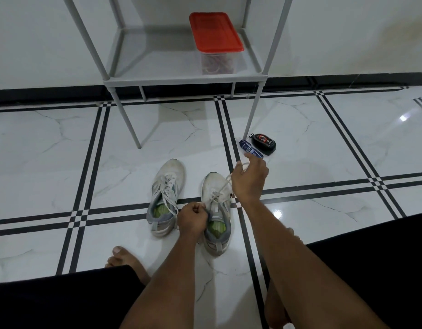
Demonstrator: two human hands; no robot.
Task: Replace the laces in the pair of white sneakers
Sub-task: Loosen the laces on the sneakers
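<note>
White marble-look tile floor [51, 138] with black double lines; grey metal rack [181, 67] against wall, red-lidded clear container [216, 41] on its shelf. Two white sneakers side by side near centre, toes toward rack, long axes running away from viewer. Left sneaker [166, 198] laced, untouched. Right sneaker [217, 210] gripped at tongue area by left hand [193, 219], fingers curled. Right hand [249, 179] raised over toe, pinching white lace [225, 186] pulled taut up from eyelets. Black shoe-polish container [263, 143] and blue tube [250, 149] beside rack leg.
</note>
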